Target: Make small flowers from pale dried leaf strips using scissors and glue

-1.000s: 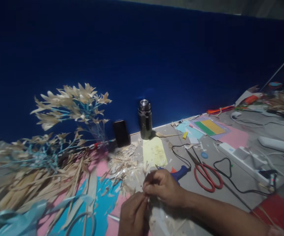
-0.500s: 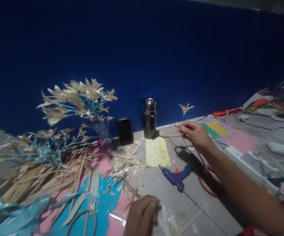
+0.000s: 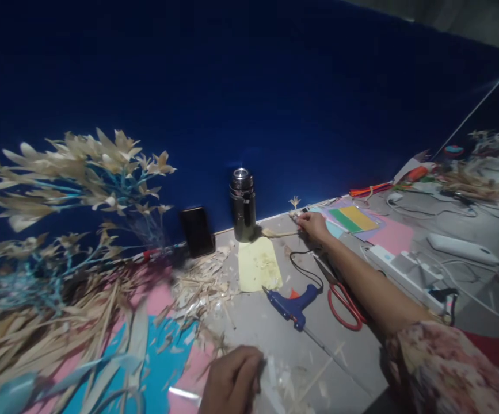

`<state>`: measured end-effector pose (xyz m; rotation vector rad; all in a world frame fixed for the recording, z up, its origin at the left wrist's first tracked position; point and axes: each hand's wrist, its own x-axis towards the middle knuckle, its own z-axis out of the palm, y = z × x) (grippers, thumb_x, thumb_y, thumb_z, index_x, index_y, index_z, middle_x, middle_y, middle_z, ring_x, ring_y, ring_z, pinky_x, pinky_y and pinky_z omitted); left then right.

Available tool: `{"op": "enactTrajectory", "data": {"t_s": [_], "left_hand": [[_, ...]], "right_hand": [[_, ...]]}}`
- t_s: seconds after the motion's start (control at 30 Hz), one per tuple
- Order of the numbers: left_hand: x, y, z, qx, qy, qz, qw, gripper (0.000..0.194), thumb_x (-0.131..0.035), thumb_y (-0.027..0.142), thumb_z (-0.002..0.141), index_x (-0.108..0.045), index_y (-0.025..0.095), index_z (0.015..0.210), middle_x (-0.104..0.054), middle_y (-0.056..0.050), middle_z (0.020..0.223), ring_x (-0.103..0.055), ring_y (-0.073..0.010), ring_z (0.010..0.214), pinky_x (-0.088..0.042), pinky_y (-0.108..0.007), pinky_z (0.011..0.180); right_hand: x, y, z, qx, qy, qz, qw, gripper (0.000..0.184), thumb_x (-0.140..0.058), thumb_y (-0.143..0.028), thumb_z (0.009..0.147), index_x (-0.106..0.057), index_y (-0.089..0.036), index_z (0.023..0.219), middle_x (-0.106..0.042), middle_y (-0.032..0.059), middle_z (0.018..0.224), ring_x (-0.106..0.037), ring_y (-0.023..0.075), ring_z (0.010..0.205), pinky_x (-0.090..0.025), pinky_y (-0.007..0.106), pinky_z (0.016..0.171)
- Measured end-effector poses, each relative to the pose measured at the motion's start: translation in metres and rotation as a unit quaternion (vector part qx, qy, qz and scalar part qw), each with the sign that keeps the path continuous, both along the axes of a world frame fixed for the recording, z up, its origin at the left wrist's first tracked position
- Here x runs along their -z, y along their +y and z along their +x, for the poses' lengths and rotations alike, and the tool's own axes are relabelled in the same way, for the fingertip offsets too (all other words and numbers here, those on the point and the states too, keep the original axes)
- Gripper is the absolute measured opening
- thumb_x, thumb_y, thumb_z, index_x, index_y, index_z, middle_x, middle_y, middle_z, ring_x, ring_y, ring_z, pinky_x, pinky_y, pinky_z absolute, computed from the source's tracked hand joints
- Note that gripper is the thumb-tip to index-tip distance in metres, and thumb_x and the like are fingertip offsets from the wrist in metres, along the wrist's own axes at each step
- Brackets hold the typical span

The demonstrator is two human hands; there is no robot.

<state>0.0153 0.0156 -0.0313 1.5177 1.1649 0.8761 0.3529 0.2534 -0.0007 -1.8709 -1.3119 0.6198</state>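
Observation:
My right hand reaches far out toward the foot of the blue wall. Its fingertips are pinched at the base of a small pale dried flower, which points upward. The stem is mostly hidden. My left hand rests low at the near edge, fingers curled together; whatever they may hold is hidden. Between the hands lies a blue hot glue gun, its nozzle to the left. Red-handled scissors lie beneath my right forearm. A yellow sheet with stains is beyond the glue gun.
A dark thermos flask and a phone stand by the wall. Dried flowers on blue stems rise at left above dried husks and scraps. A power strip and coloured sheets are on the right.
My right hand has gone farther out and lower with the flower, closer to the wall's foot. The view has turned right, and the scissors show more fully. My left hand stays resting near the edge.

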Motion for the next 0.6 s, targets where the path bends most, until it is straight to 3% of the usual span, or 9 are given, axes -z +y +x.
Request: {"op": "enactTrajectory", "data": {"t_s": [0.13,0.2,0.27,0.37,0.43,0.5,0.6], "left_hand": [[-0.001,0.0,-0.001,-0.001,0.007,0.019,1.0,0.04,-0.054,0.047,0.097,-0.072,0.019,0.075,-0.06,-0.002,0.058,-0.058,-0.0154,0.057,-0.045,-0.024,0.057],[-0.001,-0.001,-0.002,0.021,0.0,0.024,0.999,0.042,-0.05,0.044,0.098,-0.067,0.019,0.069,-0.06,-0.002,0.057,-0.057,-0.0151,0.055,-0.044,-0.025,0.056],[-0.004,-0.001,-0.003,0.063,0.001,0.039,0.997,0.045,-0.047,0.041,0.099,-0.061,0.019,0.063,-0.061,-0.003,0.056,-0.058,-0.015,0.055,-0.044,-0.025,0.056],[-0.015,0.0,-0.008,0.118,0.042,0.075,0.989,0.042,-0.042,0.035,0.101,-0.063,0.019,0.068,-0.064,-0.004,0.059,-0.06,-0.0157,0.057,-0.044,-0.026,0.059],[-0.025,0.002,-0.016,0.129,0.087,0.096,0.983,0.035,-0.04,0.031,0.101,-0.069,0.019,0.085,-0.067,-0.004,0.065,-0.062,-0.0164,0.06,-0.045,-0.027,0.061],[-0.035,0.003,-0.029,0.115,0.112,0.082,0.984,0.034,-0.038,0.029,0.102,-0.068,0.02,0.09,-0.068,-0.003,0.07,-0.062,-0.0159,0.06,-0.046,-0.026,0.06],[-0.044,-0.001,-0.055,0.039,0.133,0.049,0.989,0.034,-0.041,0.033,0.102,-0.065,0.022,0.082,-0.069,-0.003,0.073,-0.065,-0.0174,0.069,-0.048,-0.027,0.066]], "right_hand": [[-0.006,-0.005,0.001,0.008,-0.083,-0.007,0.996,0.033,-0.064,-0.034,0.099,-0.062,-0.016,0.127,-0.063,0.0101,0.128,-0.066,0.0248,0.108,-0.058,0.045,0.09],[-0.015,-0.017,-0.002,-0.003,-0.113,0.003,0.994,0.018,-0.06,-0.023,0.097,-0.071,-0.01,0.103,-0.072,0.013,0.104,-0.068,0.026,0.1,-0.052,0.038,0.088],[-0.025,-0.037,-0.013,-0.037,-0.128,0.017,0.991,0.019,-0.057,-0.022,0.094,-0.072,-0.012,0.087,-0.074,0.0088,0.083,-0.069,0.0225,0.083,-0.049,0.031,0.079],[-0.038,-0.085,-0.038,-0.13,-0.124,0.019,0.984,0.029,-0.056,-0.032,0.092,-0.069,-0.017,0.071,-0.069,0.0019,0.066,-0.063,0.0167,0.063,-0.044,0.026,0.065],[-0.045,-0.126,-0.055,-0.21,-0.123,0.016,0.97,0.038,-0.051,-0.039,0.094,-0.065,-0.019,0.065,-0.068,0.0011,0.064,-0.061,0.0161,0.062,-0.043,0.025,0.062],[-0.049,-0.167,-0.069,-0.261,-0.109,-0.005,0.959,0.041,-0.047,-0.042,0.096,-0.065,-0.02,0.066,-0.068,0.0008,0.065,-0.06,0.0162,0.061,-0.043,0.025,0.061],[-0.046,-0.218,-0.083,-0.288,-0.068,-0.046,0.954,0.037,-0.048,-0.042,0.097,-0.068,-0.021,0.075,-0.07,0.0017,0.069,-0.063,0.0171,0.064,-0.045,0.025,0.062]]}}
